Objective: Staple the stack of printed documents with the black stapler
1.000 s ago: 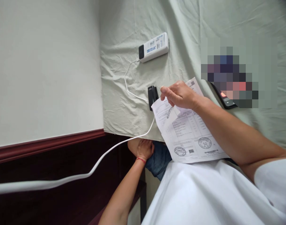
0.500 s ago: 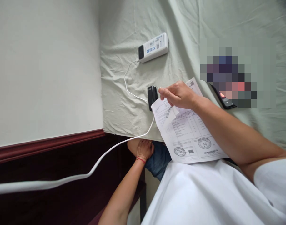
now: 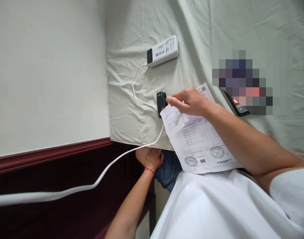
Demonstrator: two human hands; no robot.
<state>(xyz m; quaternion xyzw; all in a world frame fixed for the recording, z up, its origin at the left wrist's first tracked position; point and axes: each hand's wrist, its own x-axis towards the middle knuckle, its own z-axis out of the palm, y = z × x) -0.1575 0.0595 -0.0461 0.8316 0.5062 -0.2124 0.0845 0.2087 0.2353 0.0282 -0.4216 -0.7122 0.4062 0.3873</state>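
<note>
My right hand [image 3: 188,100] is over stamped, printed papers [image 3: 199,146], its thumb and index finger pinched together. What the pinch holds, if anything, I cannot make out. A torn or folded paper flap [image 3: 179,122] with part of a stamp sticks up below this hand. Just left of my fingertips stands a small black object [image 3: 161,104] shaped like a stapler, close to the upper left paper corner. Below the table edge my left hand [image 3: 154,158], with a red string on its wrist, rests over my bent knee, fingers loosely laid on it and holding nothing.
A white power bank [image 3: 165,51] lies on the green tablecloth [image 3: 127,126], a thin white cable [image 3: 133,84] leading from it. A thicker-looking white cable [image 3: 109,169] crosses the table edge at lower left. On the right is a phone [image 3: 241,109], mostly pixelated. A wall [image 3: 49,76] borders the left side.
My right thumb and fingertips have shifted slightly left and down, toward the black object. The paper flap tilts a little differently. My left hand stays on the knee.
</note>
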